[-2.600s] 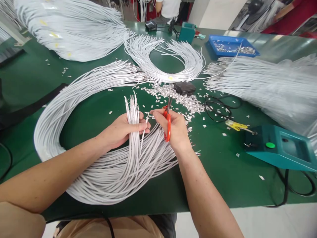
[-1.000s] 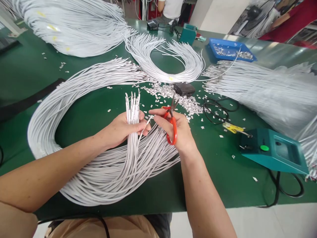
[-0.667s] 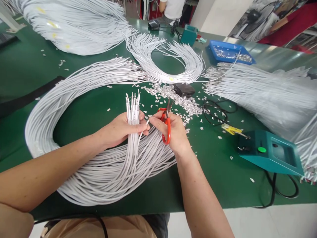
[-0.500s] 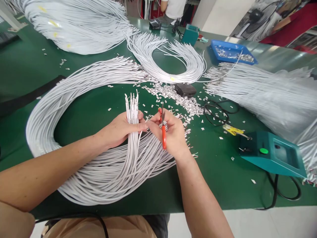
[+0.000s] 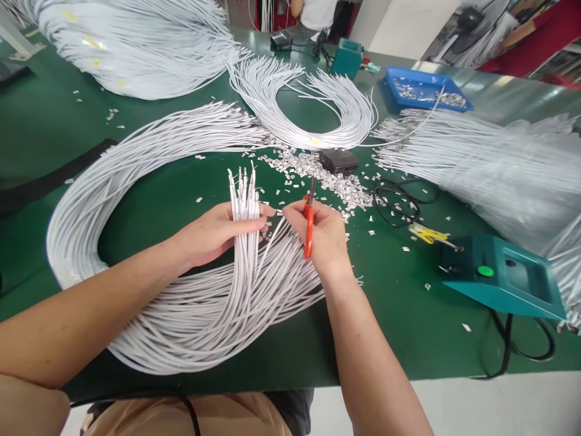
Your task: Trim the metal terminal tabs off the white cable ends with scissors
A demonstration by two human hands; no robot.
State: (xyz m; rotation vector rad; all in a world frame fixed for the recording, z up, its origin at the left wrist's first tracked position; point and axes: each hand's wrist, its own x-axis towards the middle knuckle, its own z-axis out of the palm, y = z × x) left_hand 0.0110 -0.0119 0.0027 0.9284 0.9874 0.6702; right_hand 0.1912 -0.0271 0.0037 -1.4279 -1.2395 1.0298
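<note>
My left hand is wrapped round an upright bunch of white cables, thumb across the front, their stripped ends pointing up. These cables rise out of a large white coil lying on the green table. Red-handled scissors rest in my right hand, blades pointing away from me. The thumb and forefinger of that hand pinch together just right of the bunch, at the tip of what looks like a single cable. Their exact grip is too small to make out.
Small silvery scraps lie scattered beyond my hands, beside a black block. A teal device with a green button stands at right. Further back are a blue tray, more cable bundles and another person.
My right hand has moved slightly right, away from the left, with the scissors. The fingers of my left hand have loosened a little around the bunch, and the cable tops spread slightly.
</note>
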